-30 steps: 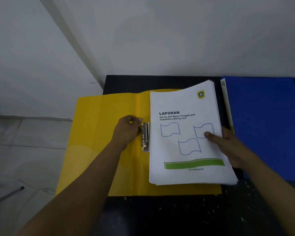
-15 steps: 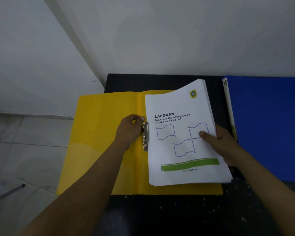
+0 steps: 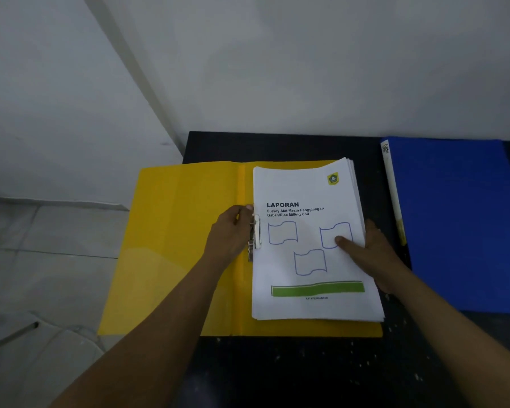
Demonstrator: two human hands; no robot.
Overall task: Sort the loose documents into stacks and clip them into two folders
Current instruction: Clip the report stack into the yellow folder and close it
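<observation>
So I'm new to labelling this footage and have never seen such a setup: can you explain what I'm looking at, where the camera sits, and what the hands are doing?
There is no machine here, only a person's two bare hands. The single picture comes from a wide-angle camera worn on the head, looking forward and down. On the black table lies an open yellow plastic folder, with a stack of white printed papers titled LAPORAN on its right half. The left hand has its grip on the metal clip at the folder's spine. The right hand holds the stack's right edge, thumb pressing on top. To the right lies a closed blue folder. Whether the clip already clamps the papers, I cannot tell.
</observation>
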